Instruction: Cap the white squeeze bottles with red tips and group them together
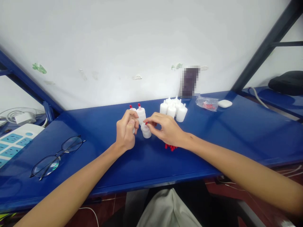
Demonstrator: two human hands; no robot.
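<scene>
My left hand [126,130] is closed around a small white bottle, mostly hidden by the fingers. My right hand [165,127] pinches a small red cap at its fingertips, right above a white bottle [146,130] standing on the blue table [99,157]. Two white bottles with red caps [141,114] stand just behind my hands. A cluster of uncapped white bottles [172,109] stands further back to the right. Several loose red caps [170,147] lie under my right wrist.
Eyeglasses [56,156] lie at the left of the table, a white power strip [14,142] beyond them. A clear plastic bag with red bits [207,103] and a small white case [224,103] sit at the back right by the wall.
</scene>
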